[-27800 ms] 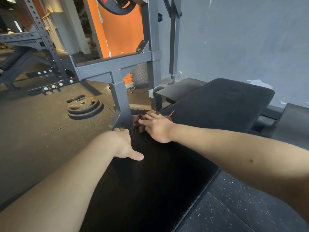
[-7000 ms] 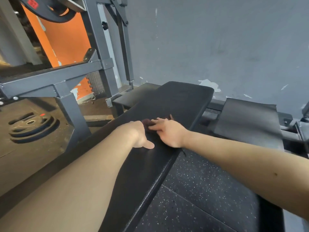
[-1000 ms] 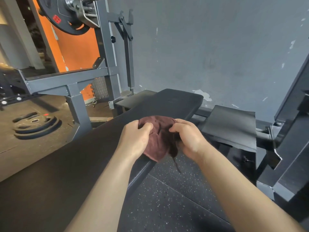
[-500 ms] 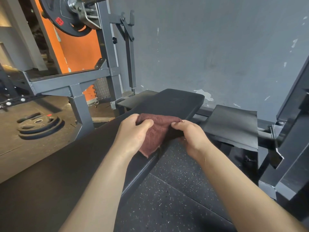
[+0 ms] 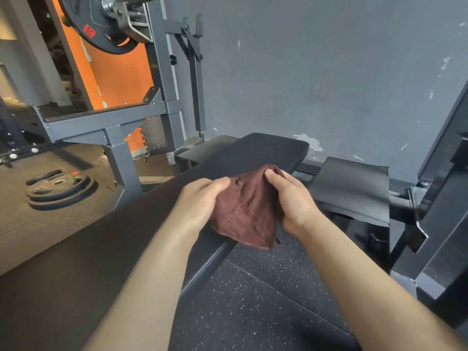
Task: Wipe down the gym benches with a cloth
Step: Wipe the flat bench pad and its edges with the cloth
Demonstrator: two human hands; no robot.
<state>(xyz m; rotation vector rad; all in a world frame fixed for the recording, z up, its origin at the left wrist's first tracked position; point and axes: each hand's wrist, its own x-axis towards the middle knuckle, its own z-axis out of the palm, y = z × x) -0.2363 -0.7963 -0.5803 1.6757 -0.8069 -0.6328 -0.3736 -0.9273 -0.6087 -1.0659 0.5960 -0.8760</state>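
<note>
The cloth [image 5: 247, 214], a dark reddish-brown rag, is held up between both hands over the right-hand edge of the bench [image 5: 121, 244]. It hangs in a rough triangle. Its top edge spans the gap between the hands, and its lowest corner points down past the seam of the pad toward the floor. The left hand [image 5: 198, 201] pinches the upper left part, with the thumb on the near face and the fingers tucked behind the fabric. The right hand [image 5: 293, 198] grips the upper right corner the same way, thumb on top and fingers behind. From this angle it is hard to tell whether the hanging fabric brushes the bench edge, though it looks lifted off the top surface.

The bench is long, black and padded, and runs from the lower left to a rounded far end near the wall [image 5: 316, 59], which is grey with chipped paint. Just right of that far end lies a second black pad [image 5: 354, 191] on a dark metal frame. Below the hands is the floor [image 5: 253, 300], black speckled rubber. Left of the bench stands a grey steel rack [image 5: 164, 102] with a black weight plate [image 5: 101, 26] loaded on a bar at its top. Behind the rack is an orange panel [image 5: 116, 72]. Further left, a stack of weight plates [image 5: 59, 190] lies flat on the ground.
</note>
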